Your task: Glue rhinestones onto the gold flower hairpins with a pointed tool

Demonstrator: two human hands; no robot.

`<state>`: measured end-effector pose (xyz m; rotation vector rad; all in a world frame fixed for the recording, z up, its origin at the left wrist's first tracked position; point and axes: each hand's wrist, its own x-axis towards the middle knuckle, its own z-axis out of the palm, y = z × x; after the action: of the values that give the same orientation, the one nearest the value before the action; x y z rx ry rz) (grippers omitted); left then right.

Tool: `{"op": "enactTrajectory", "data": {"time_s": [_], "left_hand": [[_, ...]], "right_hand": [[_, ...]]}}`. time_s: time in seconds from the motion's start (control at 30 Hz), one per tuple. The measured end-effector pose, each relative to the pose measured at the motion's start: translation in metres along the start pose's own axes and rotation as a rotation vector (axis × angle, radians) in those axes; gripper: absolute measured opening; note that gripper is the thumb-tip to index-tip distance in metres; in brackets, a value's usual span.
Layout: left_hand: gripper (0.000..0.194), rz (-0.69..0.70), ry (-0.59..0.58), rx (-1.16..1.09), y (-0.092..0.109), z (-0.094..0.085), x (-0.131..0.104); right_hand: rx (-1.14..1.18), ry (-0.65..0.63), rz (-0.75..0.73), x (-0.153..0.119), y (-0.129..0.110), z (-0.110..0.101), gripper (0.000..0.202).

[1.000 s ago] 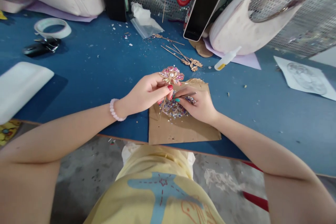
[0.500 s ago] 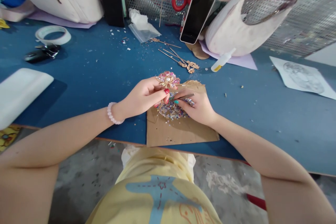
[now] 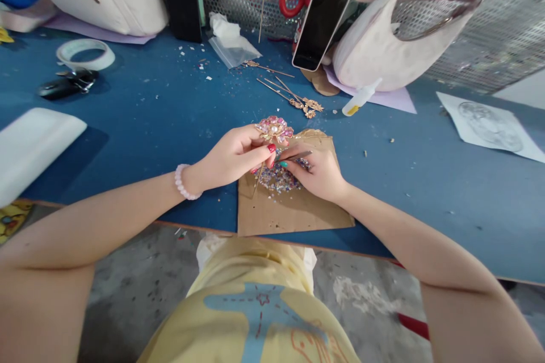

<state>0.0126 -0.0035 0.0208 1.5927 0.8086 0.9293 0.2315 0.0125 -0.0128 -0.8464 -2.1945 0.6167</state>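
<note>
My left hand [image 3: 242, 154] is closed on a gold hairpin, whose pink jewelled flower [image 3: 275, 128] with a pearl centre shows above the fingertips and whose stem points down. Pinched in my right hand [image 3: 317, 170] is a pair of thin metal tweezers [image 3: 303, 155]; their tips are hidden near the left fingers. Under both hands, a heap of small multicoloured sparkling pieces [image 3: 276, 178] lies on a sheet of brown cardboard [image 3: 298, 216] at the table's front edge.
Several gold hairpins [image 3: 304, 105] and a glue bottle [image 3: 361, 98] lie behind the cardboard. A phone [image 3: 321, 27] leans upright, with a white bag [image 3: 383, 48] beside it. On the left are a tape roll [image 3: 85, 55] and a white case [image 3: 38, 150]. A printed sheet [image 3: 489, 125] rests at right.
My right hand and the tweezers have shifted slightly left. My left hand and the flower hairpin have barely moved.
</note>
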Motion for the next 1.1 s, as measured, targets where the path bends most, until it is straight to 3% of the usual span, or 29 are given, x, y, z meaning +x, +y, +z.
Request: {"op": "enactTrajectory", "data": {"time_s": [0.23,0.4,0.67,0.87,1.1], "left_hand": [[0.014,-0.003,-0.003,-0.012,-0.0013,-0.0007,-0.0006],[0.024,-0.012,-0.009,0.015,0.0013,-0.0009,0.0004],[0.016,0.006,-0.007,-0.004,0.0008,-0.0001,0.0000],[0.027,0.007,-0.015,0.008,0.0028,-0.0006,0.0009],[0.017,-0.018,0.008,0.004,0.0000,-0.0020,0.0010]], "right_hand": [[-0.012,0.033,-0.029,0.0001,0.0013,0.0004,0.011],[0.012,0.005,-0.003,-0.0001,0.0006,-0.0003,0.012],[0.005,-0.001,-0.009,0.0004,-0.0003,-0.0005,0.011],[0.027,-0.023,0.018,0.0006,-0.0010,-0.0012,0.013],[0.039,-0.021,0.038,0.0000,-0.0010,-0.0016,0.014]]}}
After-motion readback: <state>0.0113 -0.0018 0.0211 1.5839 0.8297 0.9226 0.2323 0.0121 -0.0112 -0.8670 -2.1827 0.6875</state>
